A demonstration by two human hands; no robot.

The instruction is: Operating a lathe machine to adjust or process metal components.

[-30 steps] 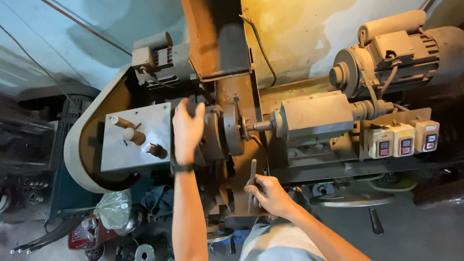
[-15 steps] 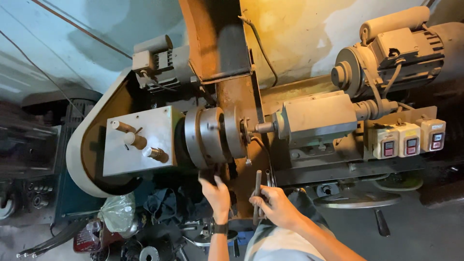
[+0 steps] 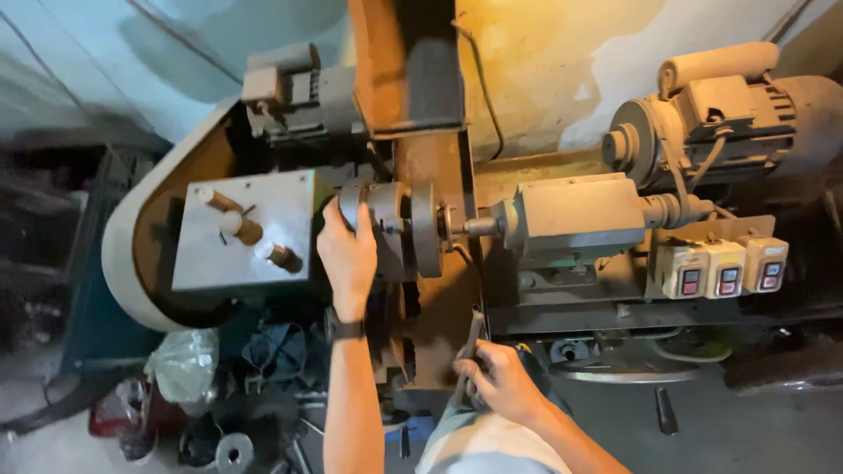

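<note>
- A view from above looks down on an old, rust-stained lathe [image 3: 562,219] set against a yellowed wall.
- The left hand [image 3: 349,254] reaches up with its palm laid on the round metal chuck [image 3: 391,224]; the fingers [image 3: 364,224] curl over the chuck's left edge, gripping it.
- A dark wristwatch [image 3: 344,328] sits on the left wrist.
- The chuck sits at the middle of the machine, just right of a grey gear housing [image 3: 241,233] with three stubby levers.
- To the chuck's right, a short shaft [image 3: 479,226] runs into a boxy grey tailstock [image 3: 575,215].
- The right hand [image 3: 500,382] is lower, near the machine's front edge; its fingers are closed around a slim metal lever [image 3: 472,338] that stands nearly upright.
- At the far right, three cream switch boxes [image 3: 722,268] with red and black buttons sit in a row under an electric motor [image 3: 729,105].
- A curved belt guard [image 3: 123,263] wraps the left end.
- Below, the floor [image 3: 773,430] holds a crumpled plastic bag [image 3: 183,364] and dark metal parts.
</note>
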